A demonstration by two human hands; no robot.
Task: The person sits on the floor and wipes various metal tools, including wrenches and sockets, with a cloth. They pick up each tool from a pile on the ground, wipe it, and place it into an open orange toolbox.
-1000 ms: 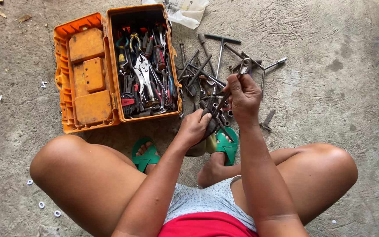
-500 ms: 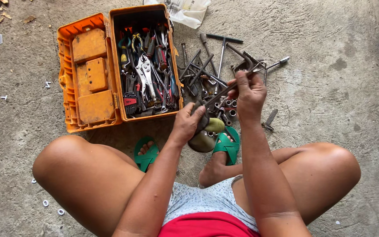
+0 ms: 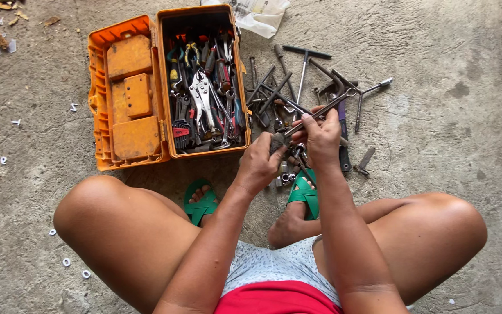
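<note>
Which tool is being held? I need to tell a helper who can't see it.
Start at the orange toolbox; right of it lies a pile of tools. Just below the pile both hands hold a long slim wrench, right hand mid-shaft, left hand at its lower end. It alone is off the floor.

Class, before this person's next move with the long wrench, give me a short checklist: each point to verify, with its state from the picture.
1. Right hand grips the wrench: ok.
2. Left hand at the wrench's lower end: ok; what it pinches, cannot tell.
3. Orange toolbox open, lid flat: ok.
4. Loose tools scattered close by the hands: not ok.
5. Feet in green sandals near small sockets: not ok.
</note>
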